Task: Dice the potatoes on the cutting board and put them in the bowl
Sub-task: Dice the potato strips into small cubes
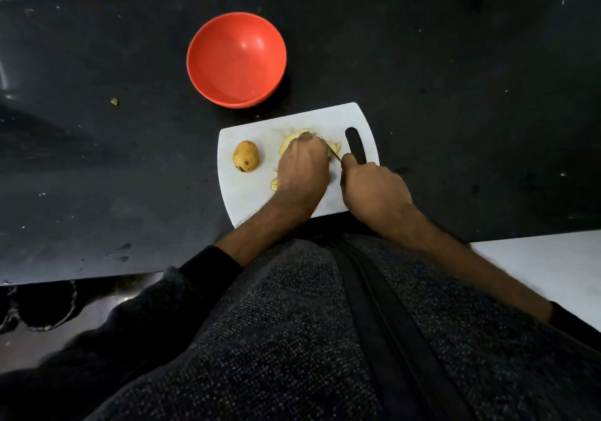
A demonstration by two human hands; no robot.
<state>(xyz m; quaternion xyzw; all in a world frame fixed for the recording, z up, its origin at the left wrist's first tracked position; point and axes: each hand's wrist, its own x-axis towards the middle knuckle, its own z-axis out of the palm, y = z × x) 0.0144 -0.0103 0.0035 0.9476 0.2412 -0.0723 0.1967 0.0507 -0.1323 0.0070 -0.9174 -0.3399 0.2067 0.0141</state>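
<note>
A white cutting board (247,199) lies on the black counter. A whole unpeeled potato (246,156) sits at its left side. My left hand (302,173) holds down a partly cut potato (290,141) near the board's middle, its fingers curled over the pale slices. A few cut pieces (335,147) lie to the right of the fingers, and more show under the wrist. My right hand (374,189) grips a knife (335,153) whose thin blade points toward the cut potato. The red bowl (236,59) stands behind the board with nothing in it.
The board has a dark handle slot (355,149) at its right side. A small potato scrap (113,101) lies on the black counter (455,95) far to the left. White surfaces border the counter at the back left and front right.
</note>
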